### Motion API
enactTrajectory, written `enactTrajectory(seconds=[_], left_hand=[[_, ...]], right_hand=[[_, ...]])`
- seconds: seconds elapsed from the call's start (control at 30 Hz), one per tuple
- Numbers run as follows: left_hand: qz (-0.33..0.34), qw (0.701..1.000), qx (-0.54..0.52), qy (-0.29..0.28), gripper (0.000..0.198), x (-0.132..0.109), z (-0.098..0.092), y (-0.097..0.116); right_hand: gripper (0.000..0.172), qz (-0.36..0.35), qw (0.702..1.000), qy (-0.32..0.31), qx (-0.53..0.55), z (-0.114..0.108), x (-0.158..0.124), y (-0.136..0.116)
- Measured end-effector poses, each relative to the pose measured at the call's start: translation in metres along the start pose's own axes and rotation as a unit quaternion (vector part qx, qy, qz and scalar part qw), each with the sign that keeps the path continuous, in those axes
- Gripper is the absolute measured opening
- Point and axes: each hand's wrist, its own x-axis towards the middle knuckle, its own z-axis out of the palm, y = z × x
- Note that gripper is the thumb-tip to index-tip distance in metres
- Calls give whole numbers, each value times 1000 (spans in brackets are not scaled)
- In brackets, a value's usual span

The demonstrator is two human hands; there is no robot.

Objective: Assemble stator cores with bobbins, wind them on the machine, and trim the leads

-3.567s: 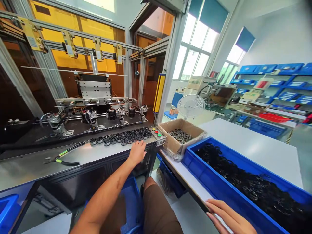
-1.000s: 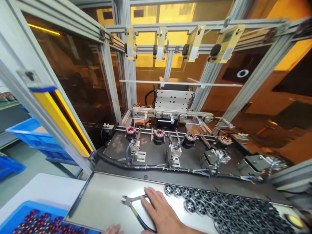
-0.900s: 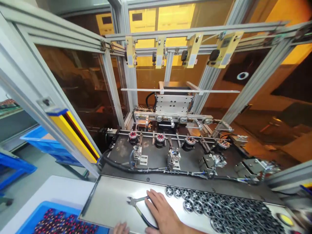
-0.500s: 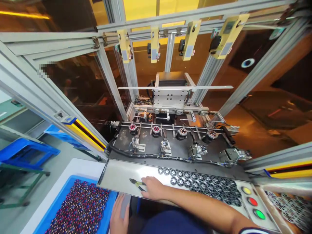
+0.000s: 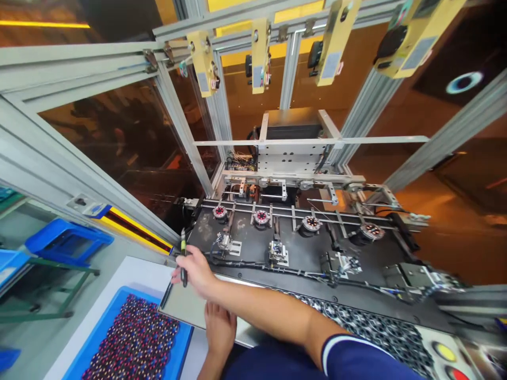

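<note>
Right hand: pinching pliers, tips up, likely keeping them clear.
Left hand: at counter edge, perhaps bracing; cannot tell grip.
Rings: packed close, likely saving room.

Amber panels fill a metal frame above grey floor at left.

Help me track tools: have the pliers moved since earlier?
Yes: the pliers went up off the metal shelf, toward its left end, in the right hand.
</note>
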Motion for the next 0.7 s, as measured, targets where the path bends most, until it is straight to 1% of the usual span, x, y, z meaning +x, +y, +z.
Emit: enactTrajectory(seconds=[0.07,0.13,0.23,0.33,0.43,0.7], left_hand=[[-19,999,17,-23,35,1,1,3],[-32,998,28,-46,38,1,1,6],[-42,996,36,-69,43,1,-1,9],[-45,995,40,-79,44,3,-3,10],[-42,995,41,-83,45,3,-3,10],[-42,994,47,-92,53,2,-2,10]], right_hand=[[34,-31,996,77,40,8,31,-1],[26,-56,986,144,64,7,57,-1],[25,-78,972,207,80,-1,81,-1],[25,-81,966,232,84,-11,91,-3],[24,-77,964,242,84,-16,94,-4],[17,-64,963,245,89,-19,96,-5]])
